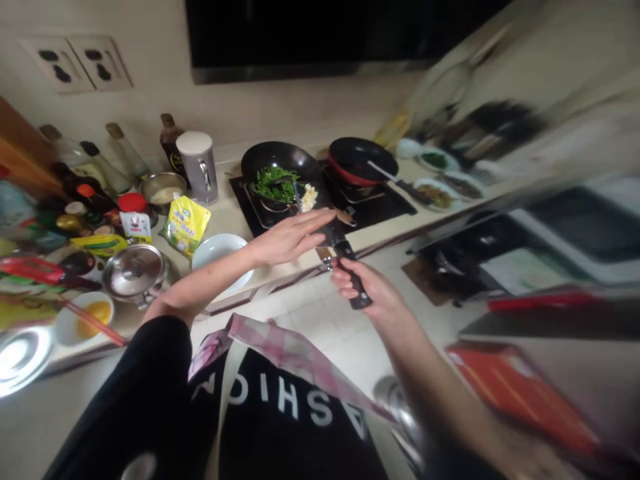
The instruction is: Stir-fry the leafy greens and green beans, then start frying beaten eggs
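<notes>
My right hand (363,283) is wrapped round the black riveted handle of a kitchen knife (354,267). Its broad dark blade points toward the stove and is partly hidden. Pale chopped bits, looking like garlic (309,197), lie on the blade close to the wok's near rim. My left hand (287,239) is stretched out flat beside the blade, fingers straight; whether it touches the knife I cannot tell. Beyond it, chopped green vegetables (276,185) sit in the black wok (300,160) on the left burner.
A red-sided pan (350,175) with a ladle-like utensil stands on the right burner. Left of the stove are a white bowl (223,250), a yellow packet (186,223), a lidded pot (134,270), a bowl of beaten egg (94,319) and several bottles. Plates of food (436,195) stand right.
</notes>
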`<state>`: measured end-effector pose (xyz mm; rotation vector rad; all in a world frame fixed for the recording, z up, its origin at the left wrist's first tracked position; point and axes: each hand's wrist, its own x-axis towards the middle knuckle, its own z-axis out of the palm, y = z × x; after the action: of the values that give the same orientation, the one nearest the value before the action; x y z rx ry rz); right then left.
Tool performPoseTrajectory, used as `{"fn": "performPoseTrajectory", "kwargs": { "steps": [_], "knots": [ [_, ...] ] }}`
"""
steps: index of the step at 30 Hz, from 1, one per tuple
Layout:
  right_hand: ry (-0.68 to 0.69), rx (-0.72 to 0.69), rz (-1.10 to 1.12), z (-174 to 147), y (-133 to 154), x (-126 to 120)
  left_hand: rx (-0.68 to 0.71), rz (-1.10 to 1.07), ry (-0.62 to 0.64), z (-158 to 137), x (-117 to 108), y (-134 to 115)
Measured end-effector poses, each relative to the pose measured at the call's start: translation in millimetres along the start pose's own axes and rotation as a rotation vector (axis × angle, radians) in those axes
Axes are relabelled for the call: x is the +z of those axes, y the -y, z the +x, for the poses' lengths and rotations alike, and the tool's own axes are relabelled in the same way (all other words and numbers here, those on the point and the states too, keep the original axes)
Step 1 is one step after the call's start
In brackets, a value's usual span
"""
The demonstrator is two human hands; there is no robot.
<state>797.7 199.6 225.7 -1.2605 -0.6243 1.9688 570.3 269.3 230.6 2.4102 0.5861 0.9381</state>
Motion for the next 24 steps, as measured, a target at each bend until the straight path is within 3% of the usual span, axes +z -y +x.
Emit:
{"fn": "performPoseTrajectory", "kwargs": {
  "steps": [4,6,15,20,24],
  "knots": [
    [0.08,0.052,-0.054,41,47,-14,-0.206,0.156,0.193,55,6,40],
    [0.083,0.075,-0.077,55,65,-17,-0.27,0.213,0.226,71,7,62],
    [0.057,0.111,-0.182,77,106,-32,-0.459,0.376,0.024,86,-15,159],
    [0.012,0.084,-0.184,78,110,-46,-0.671,0.428,-0.019,89,-31,187],
    [-0.004,0.048,-0.16,77,115,-53,-0.711,0.453,-0.082,87,-41,199]
  ]
}}
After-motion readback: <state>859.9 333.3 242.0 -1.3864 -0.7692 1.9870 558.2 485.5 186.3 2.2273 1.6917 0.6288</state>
